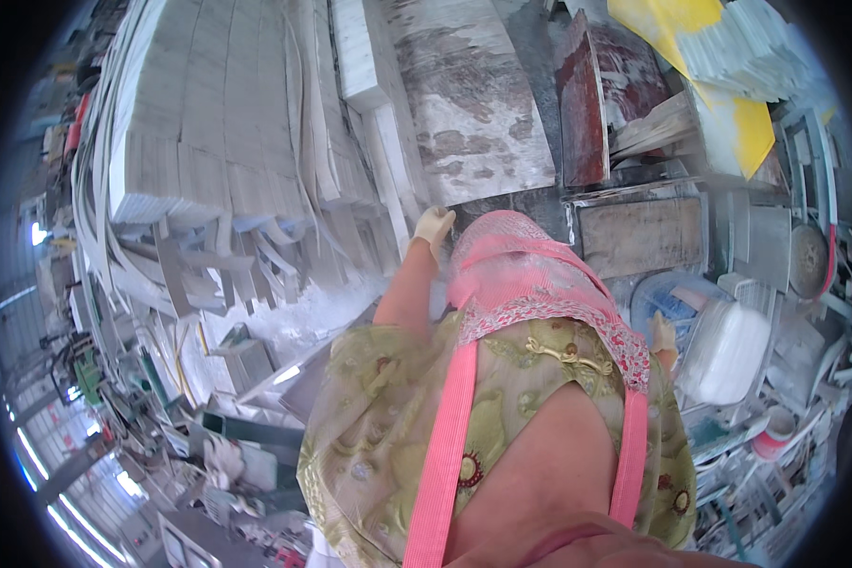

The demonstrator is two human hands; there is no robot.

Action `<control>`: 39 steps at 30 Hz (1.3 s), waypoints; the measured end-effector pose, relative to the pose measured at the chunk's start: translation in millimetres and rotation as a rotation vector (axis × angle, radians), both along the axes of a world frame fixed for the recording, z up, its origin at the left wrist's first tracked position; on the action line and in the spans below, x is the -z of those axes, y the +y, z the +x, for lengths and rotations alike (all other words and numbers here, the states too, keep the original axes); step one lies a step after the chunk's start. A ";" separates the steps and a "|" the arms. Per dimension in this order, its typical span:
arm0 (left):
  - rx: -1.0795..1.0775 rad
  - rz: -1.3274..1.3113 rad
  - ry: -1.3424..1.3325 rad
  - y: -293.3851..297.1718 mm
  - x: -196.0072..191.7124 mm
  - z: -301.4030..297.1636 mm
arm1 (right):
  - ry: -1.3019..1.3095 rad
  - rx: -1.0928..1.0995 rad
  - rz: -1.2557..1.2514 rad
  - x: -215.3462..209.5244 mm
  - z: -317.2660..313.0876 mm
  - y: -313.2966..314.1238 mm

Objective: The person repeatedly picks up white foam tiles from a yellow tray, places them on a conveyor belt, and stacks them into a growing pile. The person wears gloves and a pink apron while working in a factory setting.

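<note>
gloved hand on a stone slab

the left hand (433,225), in a pale glove, sits just above the middle of the frame at the end of a bare forearm that rises from the lower centre. it rests against the lower edge of a big grey-and-white slab (473,104) stained with brown patches, which fills the upper centre. the fingers curl over that edge, but i cannot tell whether they truly clamp it or only press on it.

the right hand (663,333) shows only as a small gloved patch at centre right, beside the apron (521,275), a pink mesh one with pink straps worn over a green patterned top. its fingers are hidden, so their state cannot be told. it lies just beside a white plastic jug (729,352) and a clear tub with blue marks (674,298).

left of the slab, stacks of white stone strips (218,114) fan across the upper left, with offcuts and white dust below them. right of the slab stands a dark red slab (582,104) on edge, and beyond it a yellow sheet (729,104) under a pile of thin pale tiles in the upper right corner. a framed brown panel (642,235) lies at right of centre. the lower left shows a workshop floor with green machinery (87,374), small and blurred.
</note>
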State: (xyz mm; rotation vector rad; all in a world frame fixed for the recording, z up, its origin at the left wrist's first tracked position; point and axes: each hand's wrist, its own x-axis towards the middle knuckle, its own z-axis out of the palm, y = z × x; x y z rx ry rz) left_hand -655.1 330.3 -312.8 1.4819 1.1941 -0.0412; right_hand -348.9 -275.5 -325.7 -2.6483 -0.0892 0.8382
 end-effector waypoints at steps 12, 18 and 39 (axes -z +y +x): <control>0.205 0.324 0.089 -156.1 -40.7 185.7 | 0.276 0.236 0.573 -15.4 119.7 -72.1; 0.510 0.466 -0.310 -239.2 -98.8 327.8 | 0.206 0.591 0.862 -92.8 172.9 -38.0; 0.795 -0.228 -0.629 -332.9 -245.8 589.3 | 0.223 0.440 0.595 -107.8 352.4 -145.2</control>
